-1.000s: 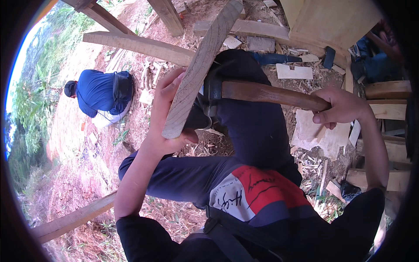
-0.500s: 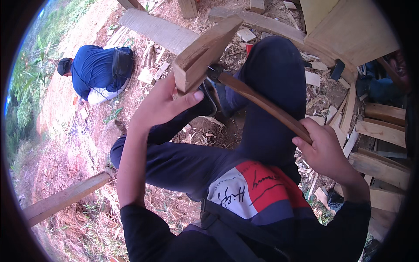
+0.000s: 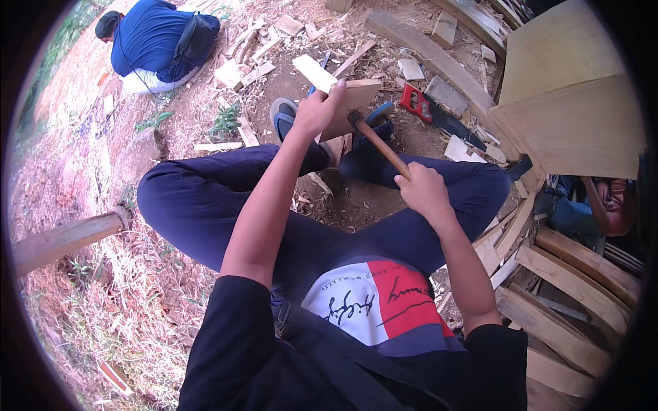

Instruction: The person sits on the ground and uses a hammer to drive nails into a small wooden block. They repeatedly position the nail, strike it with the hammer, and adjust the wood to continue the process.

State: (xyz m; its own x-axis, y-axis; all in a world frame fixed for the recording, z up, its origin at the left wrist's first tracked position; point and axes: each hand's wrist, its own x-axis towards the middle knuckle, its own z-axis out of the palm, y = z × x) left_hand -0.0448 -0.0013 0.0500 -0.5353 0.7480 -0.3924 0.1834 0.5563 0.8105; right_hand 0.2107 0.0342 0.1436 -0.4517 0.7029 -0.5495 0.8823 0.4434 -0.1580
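Head view: left fingers grip pale, flat wooden board; right fingers wrap brown-handled tool, its dark head at board's face. Shirt bears dark script lettering.

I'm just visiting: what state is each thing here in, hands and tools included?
Left hand: closed on the wooden board.
Right hand: closed around the tool's wooden handle.
Wooden board: held, tilted.
Tool: head at the board's face; contact unclear.
Red-handled saw: lying on the ground, unheld.
Wood scraps: scattered.
Person in blue: bent forward.
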